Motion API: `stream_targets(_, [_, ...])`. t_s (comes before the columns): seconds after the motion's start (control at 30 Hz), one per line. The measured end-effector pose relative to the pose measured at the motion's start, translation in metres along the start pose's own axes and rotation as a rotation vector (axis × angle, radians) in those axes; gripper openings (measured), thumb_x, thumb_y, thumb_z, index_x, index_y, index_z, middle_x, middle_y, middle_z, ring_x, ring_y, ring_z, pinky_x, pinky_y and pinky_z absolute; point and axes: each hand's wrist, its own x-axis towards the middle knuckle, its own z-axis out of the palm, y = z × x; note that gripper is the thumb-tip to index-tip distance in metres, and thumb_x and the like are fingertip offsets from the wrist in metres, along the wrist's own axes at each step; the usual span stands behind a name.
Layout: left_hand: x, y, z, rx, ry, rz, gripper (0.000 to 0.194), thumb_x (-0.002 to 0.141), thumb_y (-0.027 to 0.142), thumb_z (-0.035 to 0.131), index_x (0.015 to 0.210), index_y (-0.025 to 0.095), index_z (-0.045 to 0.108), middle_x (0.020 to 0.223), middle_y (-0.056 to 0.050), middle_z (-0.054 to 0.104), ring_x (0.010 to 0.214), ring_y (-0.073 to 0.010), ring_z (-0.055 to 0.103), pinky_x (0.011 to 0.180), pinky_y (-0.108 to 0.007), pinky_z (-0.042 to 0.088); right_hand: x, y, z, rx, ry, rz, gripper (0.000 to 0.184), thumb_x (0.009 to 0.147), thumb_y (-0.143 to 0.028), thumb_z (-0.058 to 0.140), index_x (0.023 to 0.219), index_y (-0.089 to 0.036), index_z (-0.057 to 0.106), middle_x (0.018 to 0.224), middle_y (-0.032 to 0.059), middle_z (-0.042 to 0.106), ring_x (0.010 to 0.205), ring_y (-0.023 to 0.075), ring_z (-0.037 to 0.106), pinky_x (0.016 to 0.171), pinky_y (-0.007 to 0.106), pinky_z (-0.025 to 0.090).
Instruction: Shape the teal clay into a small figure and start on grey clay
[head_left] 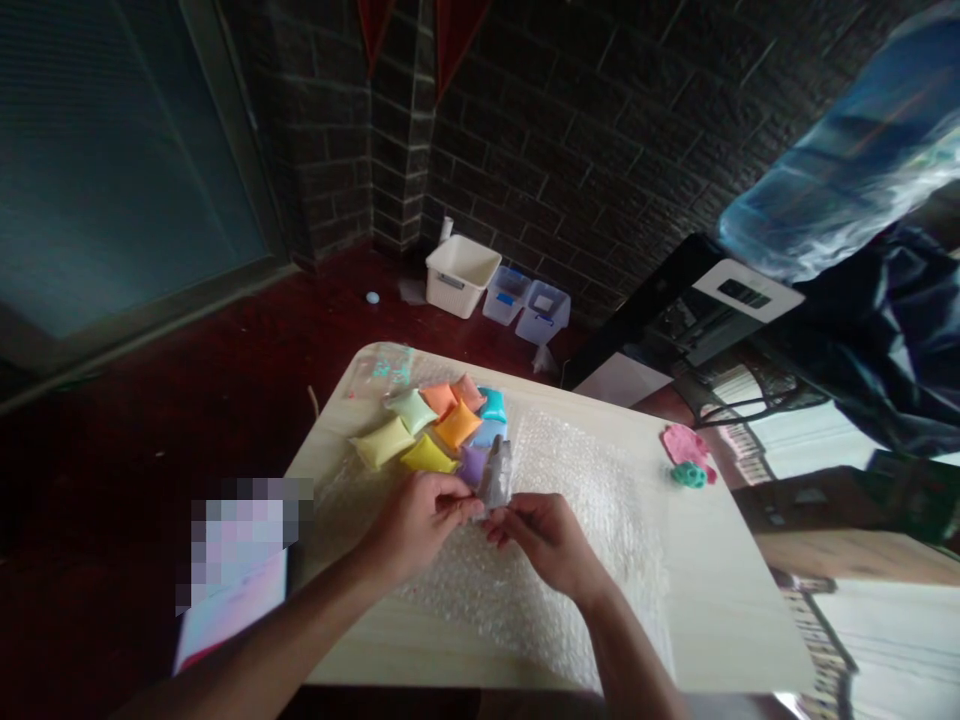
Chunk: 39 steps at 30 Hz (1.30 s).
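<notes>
A small grey packet (496, 474), like a sachet of soft clay, is held up over the table. My left hand (424, 515) pinches its lower left edge. At its lower right, the fingers of my right hand (549, 540) are closed on the same packet. Just beyond lie several plump, coloured packets, among them a yellow packet (429, 454), an orange packet (458, 426), a pale green packet (412, 408), a teal packet (492, 404) and a purple packet (472, 464). A sheet of bubble wrap (585, 500) lies under my hands.
On the table's (720, 600) right side sit a pink lump (684, 444) and a green lump (688, 475). A white basket (459, 280) and two clear bins (541, 310) stand on the floor beyond. A water dispenser (675, 300) is at right. A bright screen (232, 580) shows at left.
</notes>
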Motion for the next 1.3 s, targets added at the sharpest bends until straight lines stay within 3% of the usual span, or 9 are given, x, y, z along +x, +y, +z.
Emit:
stream_targets(0.13, [-0.001,0.006,-0.001,0.018,-0.024,0.026,0.025,0.089,0.035,0.07,0.076,0.015,0.077,0.071,-0.003,0.074,0.066,-0.0158,0.062,0.061,-0.025,0.042,-0.001,-0.005,0.0,0.031,-0.017,0.006,0.043,0.091,-0.055,0.076,0.082,-0.013,0.081,0.072,0.0074,0.077,0.066,0.0162,0.068,0.064,0.027,0.054])
stream_targets(0.27, [-0.002,0.012,-0.003,0.038,-0.013,0.0,0.025,0.083,0.037,0.077,0.071,0.015,0.076,0.064,-0.001,0.069,0.061,-0.0141,0.056,0.058,-0.025,0.038,0.0,-0.012,-0.003,0.101,-0.002,-0.004,0.045,0.092,-0.058,0.074,0.09,-0.014,0.082,0.074,0.0064,0.075,0.068,0.0168,0.068,0.066,0.029,0.056])
stream_targets(0.47, [-0.002,0.012,-0.004,-0.076,-0.052,-0.045,0.027,0.077,0.036,0.082,0.065,0.015,0.071,0.061,0.001,0.063,0.06,-0.0126,0.051,0.057,-0.025,0.035,0.0,-0.008,-0.006,0.204,0.074,-0.013,0.041,0.09,-0.056,0.077,0.078,-0.016,0.082,0.07,0.0058,0.073,0.064,0.016,0.065,0.063,0.029,0.056])
stream_targets(0.63, [-0.001,0.005,-0.004,-0.176,-0.147,-0.001,0.027,0.09,0.038,0.072,0.078,0.014,0.071,0.069,0.0,0.064,0.065,-0.0133,0.055,0.06,-0.026,0.038,0.002,-0.002,-0.007,0.22,0.172,-0.01,0.031,0.078,-0.049,0.09,0.071,-0.019,0.082,0.065,0.0026,0.071,0.058,0.0135,0.059,0.058,0.027,0.051])
stream_targets(0.73, [-0.001,0.005,-0.005,-0.19,-0.11,0.007,0.028,0.093,0.038,0.068,0.081,0.013,0.072,0.071,-0.001,0.064,0.067,-0.0144,0.058,0.063,-0.027,0.042,0.002,-0.004,-0.005,0.165,0.19,-0.014,0.027,0.079,-0.046,0.09,0.073,-0.02,0.084,0.068,0.0032,0.072,0.061,0.0138,0.058,0.06,0.027,0.05])
stream_targets(0.87, [0.001,0.005,-0.007,-0.148,-0.027,-0.034,0.024,0.086,0.036,0.074,0.076,0.014,0.075,0.065,-0.001,0.066,0.062,-0.0143,0.058,0.06,-0.027,0.041,0.001,-0.012,0.001,0.086,0.165,-0.018,0.03,0.082,-0.049,0.086,0.079,-0.019,0.085,0.07,0.004,0.072,0.064,0.0158,0.059,0.062,0.029,0.051])
stream_targets(1.07, [0.0,0.01,-0.007,-0.084,0.098,-0.069,0.017,0.077,0.032,0.081,0.071,0.016,0.078,0.063,-0.001,0.07,0.058,-0.0143,0.057,0.057,-0.027,0.04,0.002,-0.018,0.011,0.044,0.135,-0.018,0.038,0.083,-0.052,0.083,0.067,-0.018,0.079,0.067,0.0032,0.067,0.064,0.0163,0.058,0.058,0.028,0.051])
stream_targets(1.2, [-0.001,0.013,-0.005,-0.076,0.094,-0.062,0.021,0.082,0.032,0.079,0.068,0.016,0.075,0.058,0.0,0.065,0.054,-0.0127,0.053,0.053,-0.026,0.037,0.002,-0.009,0.011,0.068,0.211,-0.018,0.034,0.08,-0.051,0.086,0.073,-0.018,0.081,0.063,0.0032,0.068,0.06,0.0153,0.056,0.056,0.028,0.048])
stream_targets(1.3, [-0.002,0.009,-0.002,-0.157,0.017,-0.038,0.027,0.088,0.037,0.076,0.073,0.014,0.075,0.059,0.001,0.062,0.054,-0.0115,0.052,0.052,-0.026,0.034,0.003,-0.002,0.009,0.103,0.27,-0.02,0.033,0.078,-0.049,0.089,0.072,-0.018,0.079,0.061,0.0024,0.068,0.056,0.0142,0.055,0.054,0.028,0.045])
